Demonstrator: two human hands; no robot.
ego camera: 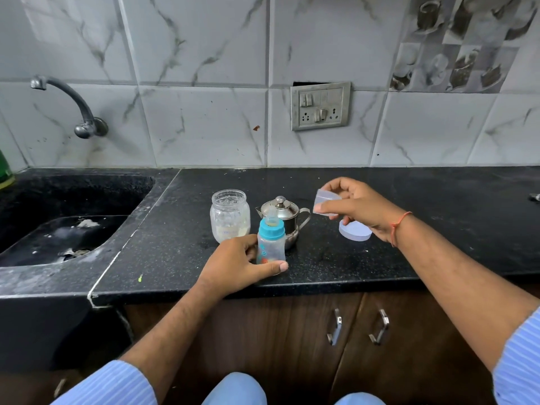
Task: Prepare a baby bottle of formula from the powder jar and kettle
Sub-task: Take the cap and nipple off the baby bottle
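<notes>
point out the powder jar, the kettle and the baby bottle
powder jar [230, 216], head view, on its clear glass wall
kettle [285, 211], head view, on its steel lid below the knob
baby bottle [271, 247], head view, on its clear body under the blue collar

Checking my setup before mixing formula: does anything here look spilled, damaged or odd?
Two small things: white residue lies in the black stone sink at left, and the metal switch plate on the tiled wall sits askew, with a dark gap above it.

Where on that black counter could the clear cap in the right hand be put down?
Bare counter lies right of the round lid, and more between the sink and jar. Jar, kettle and bottle crowd the middle.
</notes>
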